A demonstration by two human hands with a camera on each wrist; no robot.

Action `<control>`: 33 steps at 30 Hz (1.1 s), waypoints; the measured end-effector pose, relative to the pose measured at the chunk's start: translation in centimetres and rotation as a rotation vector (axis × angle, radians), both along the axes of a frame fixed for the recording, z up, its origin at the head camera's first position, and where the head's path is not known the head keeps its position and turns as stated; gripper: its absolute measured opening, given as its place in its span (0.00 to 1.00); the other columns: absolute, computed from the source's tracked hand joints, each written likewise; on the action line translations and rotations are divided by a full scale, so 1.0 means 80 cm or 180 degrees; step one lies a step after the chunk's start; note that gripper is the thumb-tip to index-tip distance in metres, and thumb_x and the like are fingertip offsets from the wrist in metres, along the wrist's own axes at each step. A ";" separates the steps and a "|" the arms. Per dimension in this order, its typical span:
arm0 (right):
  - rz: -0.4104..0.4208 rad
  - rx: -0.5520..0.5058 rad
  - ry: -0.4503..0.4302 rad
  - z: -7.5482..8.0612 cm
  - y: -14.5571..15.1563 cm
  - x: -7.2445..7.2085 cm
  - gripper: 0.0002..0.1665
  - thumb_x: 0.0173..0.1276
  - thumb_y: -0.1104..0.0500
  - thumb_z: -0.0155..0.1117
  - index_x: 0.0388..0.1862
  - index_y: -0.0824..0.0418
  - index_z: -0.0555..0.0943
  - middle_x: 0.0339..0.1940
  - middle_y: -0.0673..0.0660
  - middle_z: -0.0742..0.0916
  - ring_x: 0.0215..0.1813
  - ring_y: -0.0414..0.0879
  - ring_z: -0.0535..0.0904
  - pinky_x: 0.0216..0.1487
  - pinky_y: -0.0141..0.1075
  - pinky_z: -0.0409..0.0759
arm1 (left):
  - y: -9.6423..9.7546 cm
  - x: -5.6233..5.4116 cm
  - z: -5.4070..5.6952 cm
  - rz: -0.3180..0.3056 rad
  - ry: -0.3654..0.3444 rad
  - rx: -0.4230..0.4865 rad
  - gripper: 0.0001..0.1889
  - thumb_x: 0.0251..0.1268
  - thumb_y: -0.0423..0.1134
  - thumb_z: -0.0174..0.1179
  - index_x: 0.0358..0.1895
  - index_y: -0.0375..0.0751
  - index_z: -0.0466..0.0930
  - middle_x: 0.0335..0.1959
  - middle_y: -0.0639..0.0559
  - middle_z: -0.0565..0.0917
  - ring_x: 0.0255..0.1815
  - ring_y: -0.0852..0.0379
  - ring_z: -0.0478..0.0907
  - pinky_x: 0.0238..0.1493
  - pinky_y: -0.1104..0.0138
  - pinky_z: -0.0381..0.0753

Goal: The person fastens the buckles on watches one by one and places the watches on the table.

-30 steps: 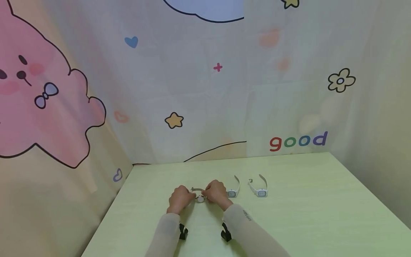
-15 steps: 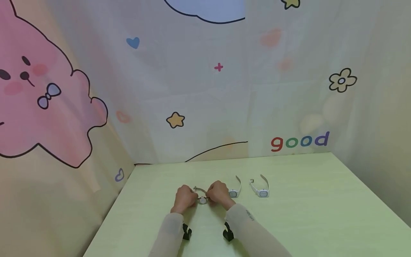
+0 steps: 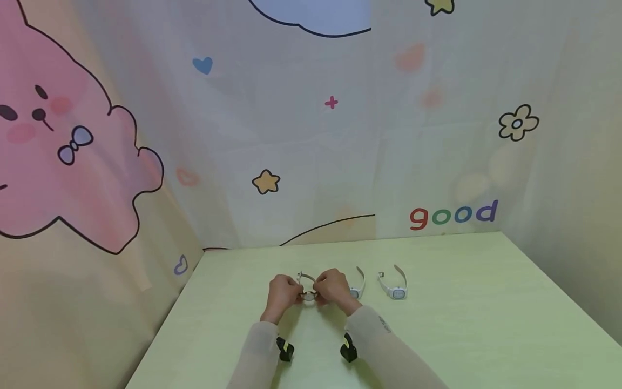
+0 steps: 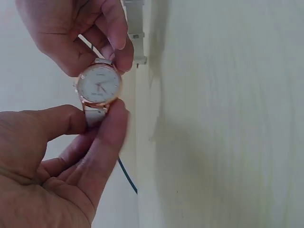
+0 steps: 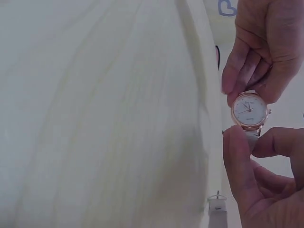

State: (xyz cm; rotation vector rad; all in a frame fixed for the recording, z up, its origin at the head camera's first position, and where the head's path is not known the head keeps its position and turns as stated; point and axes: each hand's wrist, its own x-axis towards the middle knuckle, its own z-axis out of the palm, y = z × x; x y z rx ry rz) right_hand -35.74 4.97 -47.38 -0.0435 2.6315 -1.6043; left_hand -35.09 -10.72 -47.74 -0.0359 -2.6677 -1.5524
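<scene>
A wristwatch with a rose-gold case, white dial and pale strap point(image 3: 309, 295) is held between both hands near the middle of the table. My left hand point(image 3: 283, 294) pinches the strap on one side of the case, thumb against fingers, as the left wrist view shows on the watch point(image 4: 99, 84). On the opposite side, my right hand point(image 3: 334, 286) pinches the other strap end close to the case. In the right wrist view the dial point(image 5: 249, 110) faces the camera, tilted up. Behind the hands the strap curves in a loop, with its buckle end on the left.
Just right of my right hand lies a white watch point(image 3: 355, 293) with a squarish face, partly covered by that hand. Another such white watch point(image 3: 398, 293) lies farther right, its strap spread apart. A printed curtain point(image 3: 311, 135) hangs behind the pale green table point(image 3: 461, 324).
Both hands have moved slightly right and, lately, a little up the view with the watch still between them. The watch's strap loop now shows more fully. The two white watches stay put.
</scene>
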 end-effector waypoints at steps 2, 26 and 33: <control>-0.0006 -0.0086 -0.0014 0.001 0.003 0.001 0.10 0.61 0.66 0.62 0.39 0.69 0.85 0.23 0.60 0.88 0.25 0.51 0.88 0.25 0.36 0.85 | 0.001 0.000 -0.001 -0.0007 -0.0024 0.0179 0.06 0.63 0.30 0.59 0.33 0.29 0.82 0.27 0.41 0.87 0.23 0.53 0.86 0.27 0.65 0.86; -0.0004 -0.0289 0.0332 0.032 0.051 0.014 0.11 0.71 0.64 0.58 0.46 0.69 0.83 0.29 0.62 0.89 0.22 0.42 0.85 0.26 0.35 0.85 | 0.030 0.005 0.032 -0.0403 0.0059 0.0784 0.16 0.66 0.37 0.61 0.56 0.38 0.79 0.43 0.37 0.88 0.33 0.59 0.85 0.34 0.64 0.86; -0.0006 -0.0300 0.0468 0.048 0.065 0.025 0.12 0.71 0.62 0.59 0.48 0.67 0.83 0.33 0.65 0.89 0.24 0.46 0.86 0.27 0.37 0.85 | 0.039 0.019 0.047 -0.0585 0.0157 0.0865 0.16 0.68 0.34 0.60 0.58 0.36 0.77 0.42 0.38 0.88 0.35 0.56 0.86 0.37 0.59 0.87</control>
